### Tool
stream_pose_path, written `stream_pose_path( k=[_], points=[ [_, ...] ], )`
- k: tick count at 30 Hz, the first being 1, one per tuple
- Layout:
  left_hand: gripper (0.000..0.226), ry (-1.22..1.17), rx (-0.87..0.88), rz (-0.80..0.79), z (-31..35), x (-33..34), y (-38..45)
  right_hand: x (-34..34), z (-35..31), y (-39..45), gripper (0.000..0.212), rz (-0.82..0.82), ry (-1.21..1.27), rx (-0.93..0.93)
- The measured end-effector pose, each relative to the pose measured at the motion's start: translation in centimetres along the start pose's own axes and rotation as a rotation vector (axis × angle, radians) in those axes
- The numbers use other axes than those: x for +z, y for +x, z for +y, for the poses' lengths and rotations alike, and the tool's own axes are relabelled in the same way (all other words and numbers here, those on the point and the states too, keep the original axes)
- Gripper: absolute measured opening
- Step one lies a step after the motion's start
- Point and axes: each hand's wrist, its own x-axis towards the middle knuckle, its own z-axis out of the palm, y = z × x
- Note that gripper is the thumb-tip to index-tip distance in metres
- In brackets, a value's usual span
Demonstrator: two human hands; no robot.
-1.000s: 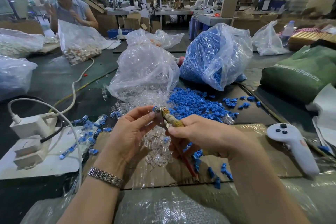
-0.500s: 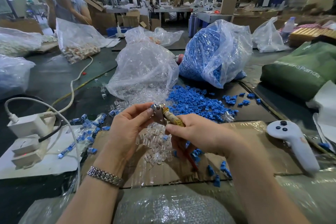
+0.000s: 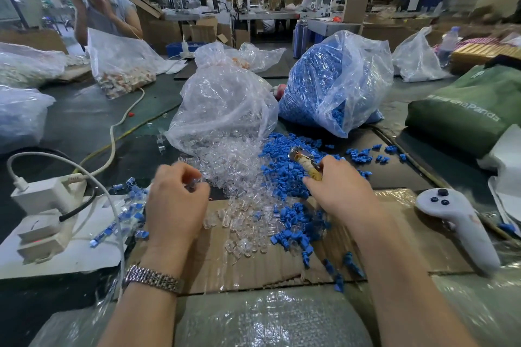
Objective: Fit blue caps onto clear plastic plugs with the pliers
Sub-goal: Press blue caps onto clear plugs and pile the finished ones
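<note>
At the far left of the frame a white power adapter sits on the dark table with a white cable running up toward the upper left, where a second person wearing a headset stands behind a clear bag. Just right of the adapter lies a small scatter of finished capped plugs on a white sheet. The left hand, a metal watch on its wrist, hovers at centre left with its fingers curled in, pinching what looks like one clear piece at its fingertips; that piece is too blurred to name for certain. Right of this hand the clear plastic plugs spill from an open transparent bag down onto a cardboard sheet. Beside them, at centre, the blue caps form a loose heap below a big bag of blue caps. The right hand is over that heap, its grip clenched around the pliers, whose head points up and left. At lower right a white controller rests on the cardboard's edge, with a green bag above it.
</note>
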Motion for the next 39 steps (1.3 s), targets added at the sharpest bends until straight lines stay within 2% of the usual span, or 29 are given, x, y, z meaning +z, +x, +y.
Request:
stream_pose_path(
  k=[2,7,10,17,20,22,24,27,29,34,39],
  points=[
    [0.01,0.064,-0.045,-0.177,0.0,-0.2,-0.1,0.5,0.4,0.1,0.046,0.015,-0.092,0.031],
    [0.018,0.388,0.011,-0.409,0.5,-0.9,-0.3,1.4,0.9,0.5,0.055,-0.014,-0.162,0.057],
    [0.019,0.462,0.059,-0.491,0.8,-0.9,-0.6,1.7,1.2,0.9,0.057,0.001,-0.167,0.052],
    [0.007,0.347,0.201,-0.418,0.9,0.7,-0.9,2.3,1.5,1.2,0.063,0.001,-0.158,0.056],
    [0.013,0.244,0.235,-0.383,1.0,1.7,-1.0,2.2,1.5,1.0,0.067,0.006,-0.09,0.042],
    [0.017,0.166,0.213,-0.343,0.7,1.9,-0.9,1.9,1.4,0.7,0.057,0.069,-0.058,-0.016],
    [0.019,0.105,0.189,-0.325,0.5,2.1,-0.7,1.4,1.3,0.4,0.034,0.102,-0.041,-0.11],
    [0.02,0.117,0.169,-0.352,0.2,2.3,-0.7,0.9,0.9,-0.2,0.012,-0.014,-0.084,-0.196],
    [0.021,0.119,0.149,-0.368,0.0,2.3,-0.6,1.0,0.7,-0.5,0.01,-0.053,-0.137,-0.222],
    [0.022,0.107,0.127,-0.366,0.2,2.3,-0.6,1.5,-0.1,-0.6,0.017,-0.008,-0.201,-0.227],
    [0.014,0.071,0.095,-0.341,0.6,1.8,-0.8,2.0,-0.2,-0.5,0.013,0.045,-0.183,-0.23]
  ],
)
